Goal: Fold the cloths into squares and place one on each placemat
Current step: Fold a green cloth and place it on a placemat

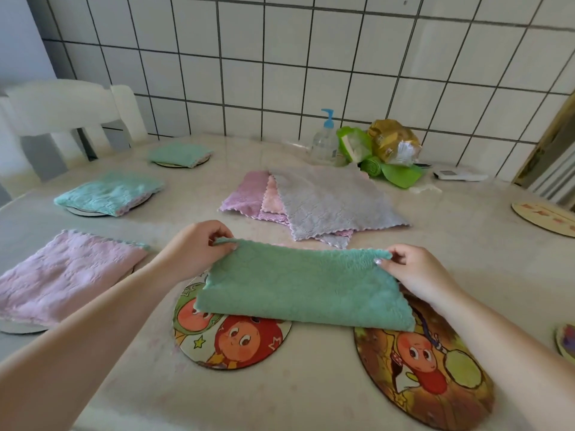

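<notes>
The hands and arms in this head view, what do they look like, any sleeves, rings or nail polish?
Both forearms are bare to the frame's edge, with no sleeves in view. No rings, watch or bracelets show on the left hand or the right hand. The right hand's thumbnail has pale, glossy polish; the other nails are too hidden or blurred to tell.

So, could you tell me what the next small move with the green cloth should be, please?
Probably bring one end across to the other: the green cloth, pinched at its far corners by the left hand and right hand, is still an oblong spanning two placemats, not a square.
</notes>
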### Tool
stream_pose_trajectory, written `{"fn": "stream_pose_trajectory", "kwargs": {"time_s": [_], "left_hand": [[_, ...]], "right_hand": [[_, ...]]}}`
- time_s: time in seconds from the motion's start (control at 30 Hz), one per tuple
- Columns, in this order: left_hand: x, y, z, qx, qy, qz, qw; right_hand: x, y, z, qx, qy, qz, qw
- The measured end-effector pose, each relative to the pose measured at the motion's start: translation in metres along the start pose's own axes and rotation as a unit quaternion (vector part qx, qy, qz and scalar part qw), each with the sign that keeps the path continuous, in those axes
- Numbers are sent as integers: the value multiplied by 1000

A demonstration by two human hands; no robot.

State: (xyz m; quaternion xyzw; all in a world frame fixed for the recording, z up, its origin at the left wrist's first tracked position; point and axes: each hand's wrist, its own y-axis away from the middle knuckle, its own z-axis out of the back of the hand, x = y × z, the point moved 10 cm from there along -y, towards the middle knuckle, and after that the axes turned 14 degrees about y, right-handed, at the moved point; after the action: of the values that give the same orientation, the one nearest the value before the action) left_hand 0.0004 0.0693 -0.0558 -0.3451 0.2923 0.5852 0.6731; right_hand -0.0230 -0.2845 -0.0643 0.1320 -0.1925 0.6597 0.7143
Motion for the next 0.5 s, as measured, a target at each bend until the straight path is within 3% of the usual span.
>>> {"fn": "stream_pose_trajectory", "kwargs": {"time_s": [0.5], "left_hand": [[4,-26,-16,-2,-95,-12,995]], "right_hand": [[-13,-29,-8,-10,43,-38,998]]}}
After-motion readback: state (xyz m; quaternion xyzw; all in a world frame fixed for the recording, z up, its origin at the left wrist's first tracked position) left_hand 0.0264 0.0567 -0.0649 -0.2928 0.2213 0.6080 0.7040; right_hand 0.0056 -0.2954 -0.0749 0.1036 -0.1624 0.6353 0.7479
